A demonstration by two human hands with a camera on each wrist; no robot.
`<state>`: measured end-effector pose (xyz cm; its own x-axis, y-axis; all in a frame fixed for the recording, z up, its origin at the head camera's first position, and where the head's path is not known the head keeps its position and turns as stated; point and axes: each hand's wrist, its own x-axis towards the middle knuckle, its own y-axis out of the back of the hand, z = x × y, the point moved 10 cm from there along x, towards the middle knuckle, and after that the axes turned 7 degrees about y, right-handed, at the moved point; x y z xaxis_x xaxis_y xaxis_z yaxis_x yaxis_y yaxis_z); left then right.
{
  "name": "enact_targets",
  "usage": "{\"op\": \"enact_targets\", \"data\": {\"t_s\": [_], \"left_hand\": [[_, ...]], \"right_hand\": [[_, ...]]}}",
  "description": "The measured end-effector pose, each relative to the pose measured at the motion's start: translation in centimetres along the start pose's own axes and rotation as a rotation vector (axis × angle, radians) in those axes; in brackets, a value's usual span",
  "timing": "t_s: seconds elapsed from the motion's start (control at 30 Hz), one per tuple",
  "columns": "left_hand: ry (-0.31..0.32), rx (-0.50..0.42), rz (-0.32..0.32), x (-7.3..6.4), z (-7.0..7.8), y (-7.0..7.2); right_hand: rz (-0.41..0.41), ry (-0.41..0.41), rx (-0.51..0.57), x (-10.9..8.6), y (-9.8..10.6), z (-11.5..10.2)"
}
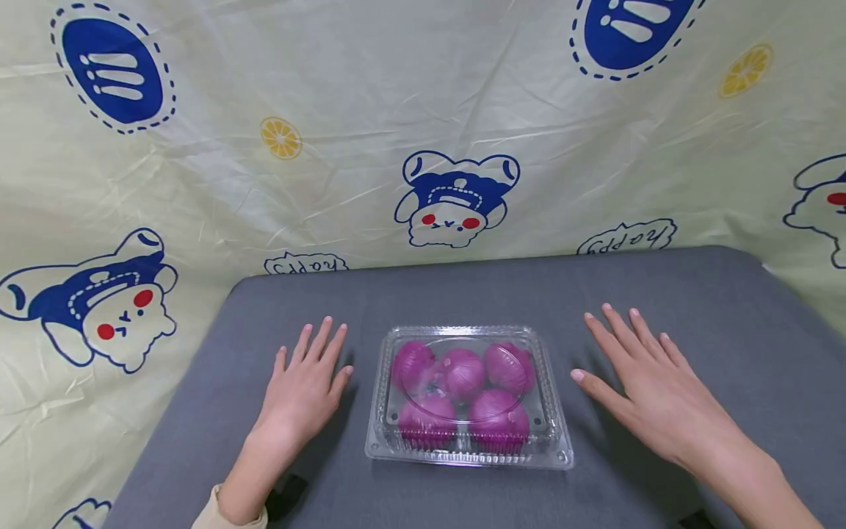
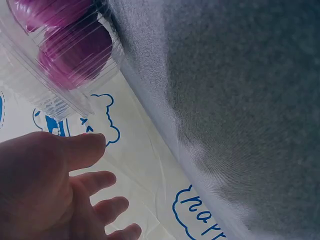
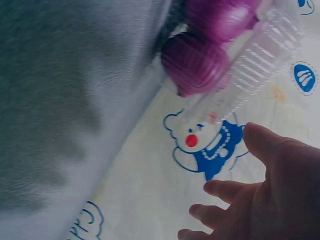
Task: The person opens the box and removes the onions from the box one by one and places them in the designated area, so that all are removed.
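Note:
A clear plastic clamshell box (image 1: 558, 457) lies lid-up and closed on the grey table, between the two hands. Through its lid show several purple-red onions (image 1: 463, 375). My left hand (image 1: 300, 400) is left of the box, palm down, fingers straight and a little spread, apart from it. To the right, my right hand (image 1: 651, 393) is held the same way, thumb towards the box and not touching it. Both wrist views show one end of the box with onions (image 2: 75, 52) (image 3: 195, 62) beyond the thumb; neither hand holds anything.
The table (image 1: 489, 290) has a grey cloth surface with rounded far corners. Behind it hangs a pale cloth (image 1: 357, 81) printed with blue cartoon figures and orange slices. A small black object (image 1: 287, 496) shows beside the left wrist.

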<state>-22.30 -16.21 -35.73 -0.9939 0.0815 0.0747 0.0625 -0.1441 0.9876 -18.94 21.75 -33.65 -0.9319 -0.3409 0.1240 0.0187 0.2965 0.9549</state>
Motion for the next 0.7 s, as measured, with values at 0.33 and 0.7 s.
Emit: {"op": "enact_targets", "data": {"t_s": [0.33,0.7], "left_hand": [[-0.041,-0.045,0.032,-0.8,-0.1,1.6],[-0.138,-0.247,0.051,-2.7,1.3,2.3]], "right_hand": [[0.014,0.068,-0.010,-0.1,1.8,-3.8],[0.007,0.187,0.068,1.2,2.0,-8.4]]}}
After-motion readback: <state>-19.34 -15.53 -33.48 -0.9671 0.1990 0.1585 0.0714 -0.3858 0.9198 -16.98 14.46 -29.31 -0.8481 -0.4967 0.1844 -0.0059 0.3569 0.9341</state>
